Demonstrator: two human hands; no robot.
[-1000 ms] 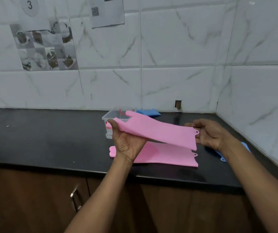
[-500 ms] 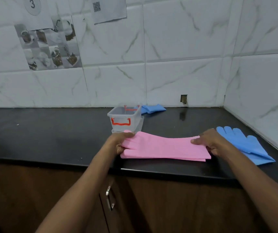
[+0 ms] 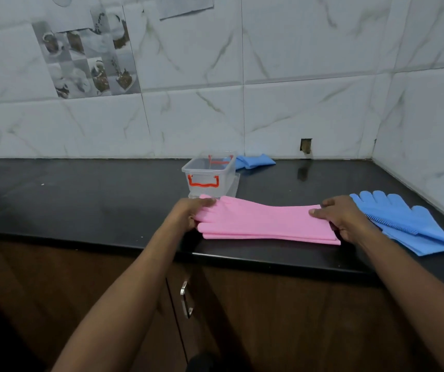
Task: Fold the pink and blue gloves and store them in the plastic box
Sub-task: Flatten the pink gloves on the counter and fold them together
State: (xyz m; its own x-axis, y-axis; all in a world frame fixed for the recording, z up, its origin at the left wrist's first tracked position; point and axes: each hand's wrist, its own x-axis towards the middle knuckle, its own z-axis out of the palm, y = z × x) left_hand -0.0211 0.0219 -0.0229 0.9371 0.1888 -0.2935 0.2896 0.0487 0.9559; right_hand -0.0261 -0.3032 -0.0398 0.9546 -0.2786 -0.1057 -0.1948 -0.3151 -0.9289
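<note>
**While both hands grip: pink gloves stacked at counter front**

Where the left hand [image 3: 188, 216] curls round the finger end, thumb on top, the right hand [image 3: 345, 220] pinches the cuff end, thumb likewise on top. Pink gloves [image 3: 265, 222]: stacked in layers, lying flat along the front of the black countertop [image 3: 81, 202]. Clear plastic box [image 3: 224, 182]: orange handles, open-topped, just behind the left hand. Blue gloves [image 3: 414, 226]: on the counter, just right of the right hand. Another blue glove [image 3: 254, 161]: behind the box, near the tiled wall.
</note>
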